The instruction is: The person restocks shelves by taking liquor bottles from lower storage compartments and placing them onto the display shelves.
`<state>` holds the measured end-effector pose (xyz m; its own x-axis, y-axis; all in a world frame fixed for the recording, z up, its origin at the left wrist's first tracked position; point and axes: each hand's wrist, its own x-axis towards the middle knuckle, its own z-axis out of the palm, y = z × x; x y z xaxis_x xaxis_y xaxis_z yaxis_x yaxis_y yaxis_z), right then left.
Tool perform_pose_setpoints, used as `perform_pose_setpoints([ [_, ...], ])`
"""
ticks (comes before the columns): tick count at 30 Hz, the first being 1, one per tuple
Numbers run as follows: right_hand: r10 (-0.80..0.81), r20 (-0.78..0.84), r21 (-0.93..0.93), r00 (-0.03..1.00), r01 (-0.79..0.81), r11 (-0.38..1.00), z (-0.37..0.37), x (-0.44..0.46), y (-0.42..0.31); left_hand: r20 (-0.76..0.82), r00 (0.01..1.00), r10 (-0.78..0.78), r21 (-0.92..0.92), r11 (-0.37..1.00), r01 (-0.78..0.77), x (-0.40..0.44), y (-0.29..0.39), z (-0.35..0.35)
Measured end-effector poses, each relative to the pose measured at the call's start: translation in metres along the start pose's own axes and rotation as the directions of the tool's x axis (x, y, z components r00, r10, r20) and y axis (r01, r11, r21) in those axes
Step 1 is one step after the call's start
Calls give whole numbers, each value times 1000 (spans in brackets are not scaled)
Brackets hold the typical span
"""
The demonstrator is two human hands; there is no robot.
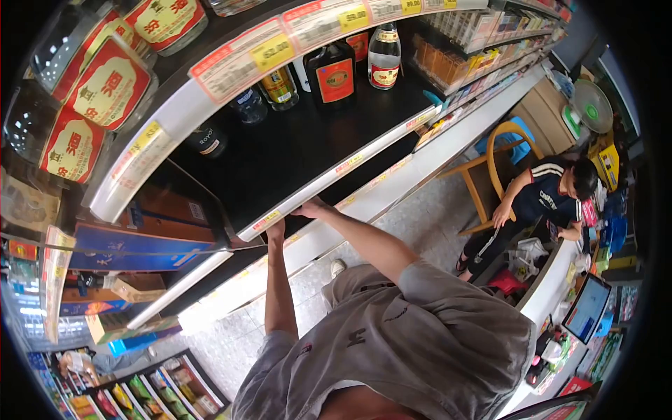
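My left hand [276, 229] is at the white front edge of a dark shelf [329, 187], near its left end. Its fingers are hidden beneath the edge. My right hand [313, 208] is close beside it, bent at the wrist and touching the underside of the same edge. Most of its fingers are out of sight too, so I cannot tell whether either hand grips the shelf. On the shelf board stand a dark bottle with a red label [334, 75], a clear bottle with a red and white label [384, 59] and a black-capped bottle marked Royal [208, 140].
Large liquor bottles [112, 84] line the upper shelf behind a curved price strip [273, 50]. Blue boxes [140, 245] stand at left. A seated person [549, 192] holds a phone by a wooden chair [493, 171]. A counter with a monitor [586, 308] is at right. Snack racks [154, 388] stand lower left.
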<state>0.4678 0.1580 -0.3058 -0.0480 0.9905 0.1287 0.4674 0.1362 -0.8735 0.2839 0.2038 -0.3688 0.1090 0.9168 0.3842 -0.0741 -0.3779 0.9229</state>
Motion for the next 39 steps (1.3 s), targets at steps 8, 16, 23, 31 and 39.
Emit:
perform_pose_setpoints([
  [8, 89, 191, 204, 978, -128, 971, -114, -111, 8, -208, 974, -84, 415, 895, 166, -7, 69, 23],
  [16, 392, 237, 229, 889, -443, 867, -218, -270, 59, -400, 916, -19, 389, 902, 188, -73, 182, 114],
  [23, 497, 502, -186, 708, -472, 862, -195, -412, 210, 224, 899, -377, 701, 703, 119, -290, 147, 160],
  [31, 385, 589, -221, 711, -317, 922, -168, -423, 236, -88, 522, -849, 640, 353, 682, -374, 128, 144],
  [39, 319, 655, -349, 685, -100, 932, -157, -420, 254, 8, 397, -918, 651, 306, 695, -405, 94, 115],
])
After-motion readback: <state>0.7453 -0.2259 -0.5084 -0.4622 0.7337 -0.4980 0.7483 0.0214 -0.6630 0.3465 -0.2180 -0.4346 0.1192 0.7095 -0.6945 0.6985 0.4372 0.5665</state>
